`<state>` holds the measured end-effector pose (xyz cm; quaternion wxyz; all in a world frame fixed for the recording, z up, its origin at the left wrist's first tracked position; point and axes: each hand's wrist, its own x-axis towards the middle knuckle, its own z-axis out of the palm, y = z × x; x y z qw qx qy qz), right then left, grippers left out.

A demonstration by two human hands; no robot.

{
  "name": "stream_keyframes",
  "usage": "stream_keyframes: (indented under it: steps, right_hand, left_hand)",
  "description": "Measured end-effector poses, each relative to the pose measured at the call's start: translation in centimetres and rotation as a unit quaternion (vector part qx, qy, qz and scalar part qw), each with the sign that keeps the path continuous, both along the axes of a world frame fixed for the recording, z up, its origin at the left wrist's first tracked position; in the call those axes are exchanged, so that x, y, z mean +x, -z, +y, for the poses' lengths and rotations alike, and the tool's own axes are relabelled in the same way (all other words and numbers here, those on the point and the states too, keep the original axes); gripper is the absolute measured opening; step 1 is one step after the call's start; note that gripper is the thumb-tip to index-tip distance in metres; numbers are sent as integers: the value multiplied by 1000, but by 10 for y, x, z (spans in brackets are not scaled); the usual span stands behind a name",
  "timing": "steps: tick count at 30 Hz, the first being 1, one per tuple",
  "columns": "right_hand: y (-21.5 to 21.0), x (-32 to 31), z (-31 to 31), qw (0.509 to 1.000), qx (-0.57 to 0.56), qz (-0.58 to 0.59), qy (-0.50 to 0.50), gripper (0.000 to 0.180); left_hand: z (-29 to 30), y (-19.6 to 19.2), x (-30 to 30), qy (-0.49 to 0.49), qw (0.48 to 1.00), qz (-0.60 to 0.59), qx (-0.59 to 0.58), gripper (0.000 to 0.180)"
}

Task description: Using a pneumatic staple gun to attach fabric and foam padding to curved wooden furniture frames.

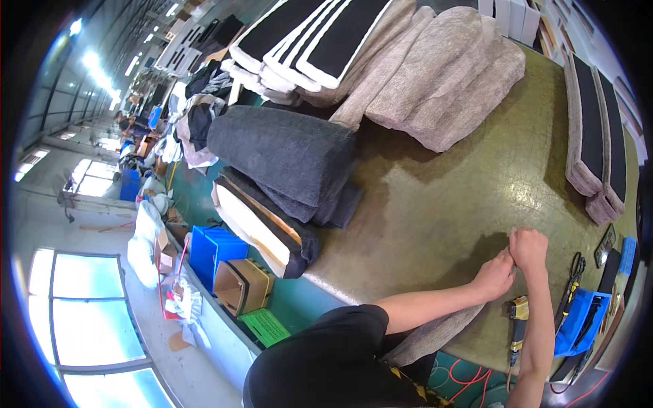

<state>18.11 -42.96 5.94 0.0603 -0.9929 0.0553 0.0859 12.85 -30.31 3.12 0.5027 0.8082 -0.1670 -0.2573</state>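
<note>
Beige fabric strip (pixel 435 333), seemingly diagonal, hands (pixel 513 262) pinching

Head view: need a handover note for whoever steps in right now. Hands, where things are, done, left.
Left hand: fingers closed, pinching something small at the table surface; too small to identify.
Right hand: fist closed, touching the left, on the same spot.
Grey fabric strip hangs over the near table edge under the left forearm.
Yellow-and-black power tool lies by the right forearm, untouched. Scissors and blue bin farther right.
Covered cushions: dark grey, beige stack.
Done or left: cannot tell from this view.
</note>
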Motion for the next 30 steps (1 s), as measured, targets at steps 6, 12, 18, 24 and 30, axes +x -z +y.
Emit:
stream_keyframes:
  steps: [6,12,18,24,30]
  right_hand:
    - [-4,-23,24,980,45,-158,-114,19]
    - [-11,-44,35,971,71,-153,-169,18]
    - [-17,-67,47,961,96,-111,-236,19]
    - [-14,-72,50,960,103,-129,-227,18]
    - [-9,-73,51,957,80,-137,-244,17]
  left_hand:
    - [21,-6,-30,-66,992,-86,-63,62]
    - [35,2,-59,-34,999,-26,-27,68]
    - [57,2,-95,-57,989,-132,-19,73]
    - [102,-15,-150,-17,985,-152,74,69]
    - [156,-21,-204,58,979,-144,135,71]
